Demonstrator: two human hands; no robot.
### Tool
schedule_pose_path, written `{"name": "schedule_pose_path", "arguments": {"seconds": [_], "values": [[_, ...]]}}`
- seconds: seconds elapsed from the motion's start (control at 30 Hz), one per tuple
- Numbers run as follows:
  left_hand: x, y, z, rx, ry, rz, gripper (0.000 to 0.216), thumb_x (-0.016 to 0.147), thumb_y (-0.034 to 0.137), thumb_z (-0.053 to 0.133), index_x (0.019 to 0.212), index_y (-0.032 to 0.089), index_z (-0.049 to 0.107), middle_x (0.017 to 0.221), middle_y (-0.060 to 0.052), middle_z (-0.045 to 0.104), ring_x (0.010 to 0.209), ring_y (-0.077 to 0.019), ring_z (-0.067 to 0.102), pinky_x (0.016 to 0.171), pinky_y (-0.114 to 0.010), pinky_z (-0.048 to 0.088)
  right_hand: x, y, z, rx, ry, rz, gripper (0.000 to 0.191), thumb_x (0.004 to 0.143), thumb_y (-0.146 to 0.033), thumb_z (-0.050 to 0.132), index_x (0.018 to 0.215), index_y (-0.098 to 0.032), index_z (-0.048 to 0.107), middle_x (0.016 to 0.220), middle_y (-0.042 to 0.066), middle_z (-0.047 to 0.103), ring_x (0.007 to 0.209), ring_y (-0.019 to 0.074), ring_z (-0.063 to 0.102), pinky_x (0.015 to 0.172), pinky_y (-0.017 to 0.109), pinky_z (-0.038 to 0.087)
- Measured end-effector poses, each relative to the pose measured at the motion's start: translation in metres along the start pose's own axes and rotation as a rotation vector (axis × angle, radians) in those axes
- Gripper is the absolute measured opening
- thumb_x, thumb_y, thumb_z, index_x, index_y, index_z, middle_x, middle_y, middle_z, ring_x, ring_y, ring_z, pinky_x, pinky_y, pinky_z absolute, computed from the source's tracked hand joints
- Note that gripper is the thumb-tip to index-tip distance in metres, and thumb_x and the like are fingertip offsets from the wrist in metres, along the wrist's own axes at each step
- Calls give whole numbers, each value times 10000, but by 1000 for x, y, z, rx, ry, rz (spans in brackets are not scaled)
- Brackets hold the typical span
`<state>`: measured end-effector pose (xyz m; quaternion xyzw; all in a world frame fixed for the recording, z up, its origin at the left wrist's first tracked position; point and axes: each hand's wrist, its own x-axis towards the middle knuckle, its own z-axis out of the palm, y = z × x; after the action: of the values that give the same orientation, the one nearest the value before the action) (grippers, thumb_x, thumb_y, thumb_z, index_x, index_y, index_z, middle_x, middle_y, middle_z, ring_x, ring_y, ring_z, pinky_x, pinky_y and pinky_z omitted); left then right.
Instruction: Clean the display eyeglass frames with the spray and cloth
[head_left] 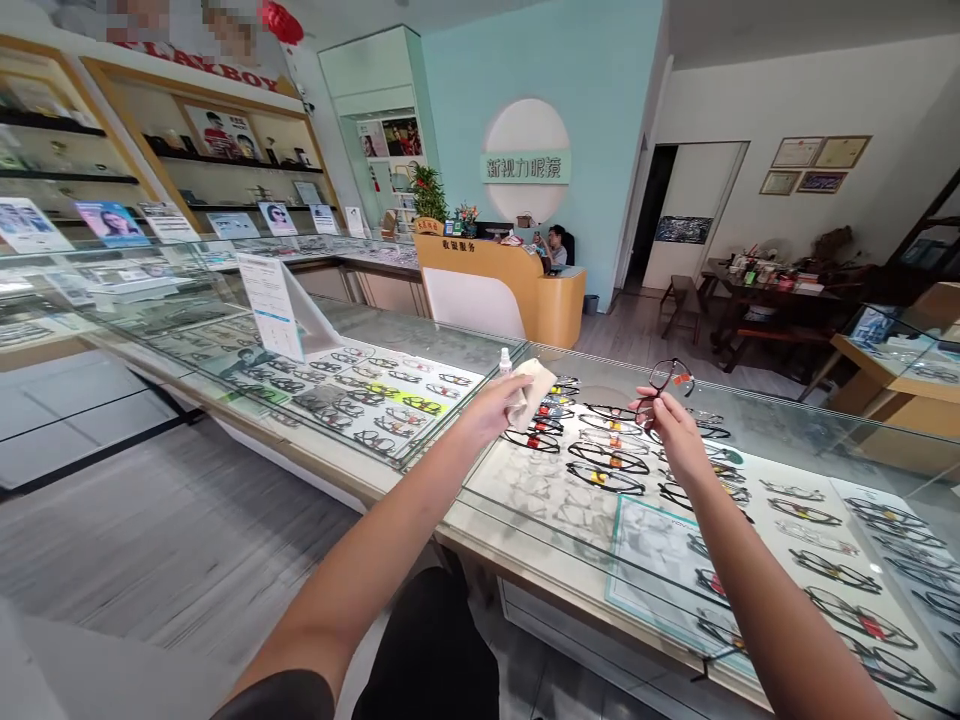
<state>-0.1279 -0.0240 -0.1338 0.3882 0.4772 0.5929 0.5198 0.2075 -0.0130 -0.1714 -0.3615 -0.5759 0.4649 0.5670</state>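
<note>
My left hand (pixel 501 405) is closed on a pale cream cloth (pixel 534 392), held above the glass counter. Just behind the cloth stands a small white spray bottle (pixel 505 360). Pinched in the fingers of my right hand (pixel 670 418) is a dark-framed pair of eyeglasses (pixel 670 376), raised over the counter with an orange-red sticker on one lens. Cloth and eyeglasses are apart. Rows of eyeglass frames (pixel 607 458) show around and below both hands, several with red or yellow tags.
The glass display counter (pixel 420 450) runs across in front of me. On its left part stands a white sign (pixel 271 305); a teal-edged sheet (pixel 652 560) lies near the front edge. A person (pixel 556 245) sits behind the cashier desk (pixel 559 305). A wooden table (pixel 780 300) stands back right.
</note>
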Motion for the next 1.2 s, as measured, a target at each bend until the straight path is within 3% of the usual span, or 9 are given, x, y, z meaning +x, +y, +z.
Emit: {"name": "schedule_pose_path", "arguments": {"seconds": [0.1, 0.23, 0.4, 0.53, 0.67, 0.9, 1.1, 1.2], "values": [[12, -9, 50, -36, -101, 25, 399, 675, 390, 898, 949, 178, 700, 872, -50, 736, 757, -172, 686, 667, -268, 522, 1, -1, 0, -11, 2, -10, 510, 969, -633, 641, 1268, -225, 704, 1104, 101, 774, 826, 204, 626, 727, 348, 462], [30, -22, 107, 2, -181, 123, 381, 758, 470, 857, 955, 172, 724, 866, -27, 736, 802, -169, 668, 726, -263, 487, 4, -2, 0, -14, 10, -24, 516, 960, -642, 641, 1248, -219, 708, 1080, 102, 777, 808, 202, 622, 720, 348, 463], [52, -39, 145, 55, -199, 229, 382, 793, 516, 830, 898, 170, 706, 828, -11, 715, 828, -183, 636, 744, -269, 457, 5, -7, -1, 0, 33, -49, 498, 954, -633, 656, 1231, -223, 711, 1067, 86, 777, 817, 202, 628, 739, 349, 472], [55, -56, 150, 4, -229, 192, 467, 796, 577, 810, 1014, 182, 691, 872, -13, 732, 800, -175, 654, 720, -267, 480, 4, -8, 1, -29, -26, -40, 488, 962, -651, 641, 1206, -238, 732, 1054, 73, 773, 828, 216, 626, 746, 356, 472], [44, -64, 147, -102, -328, 43, 531, 762, 560, 860, 1114, 199, 693, 923, -18, 749, 757, -157, 667, 668, -252, 486, 1, -7, 8, -20, -128, -3, 445, 967, -620, 662, 1160, -231, 759, 1013, 63, 768, 813, 205, 609, 759, 354, 473], [33, -58, 147, -205, -540, -3, 519, 757, 494, 913, 1087, 172, 675, 852, -12, 739, 597, -117, 623, 614, -247, 481, 1, -5, 12, -26, -198, 32, 378, 987, -552, 659, 1114, -213, 769, 969, 62, 757, 825, 201, 600, 739, 334, 452], [38, -57, 142, -253, -666, -39, 657, 849, 745, 745, 1022, 111, 727, 709, -61, 718, 609, -199, 691, 648, -310, 551, 4, 0, 5, -32, -223, 30, 366, 1029, -527, 616, 1115, -203, 761, 968, 69, 753, 838, 199, 597, 752, 328, 438], [38, -57, 140, -187, -668, -18, 594, 856, 681, 785, 1060, 125, 732, 720, -52, 732, 568, -183, 680, 618, -300, 551, 4, 1, 5, -41, -233, 37, 372, 1032, -529, 615, 1118, -200, 764, 960, 69, 749, 837, 203, 599, 763, 333, 442]]}}
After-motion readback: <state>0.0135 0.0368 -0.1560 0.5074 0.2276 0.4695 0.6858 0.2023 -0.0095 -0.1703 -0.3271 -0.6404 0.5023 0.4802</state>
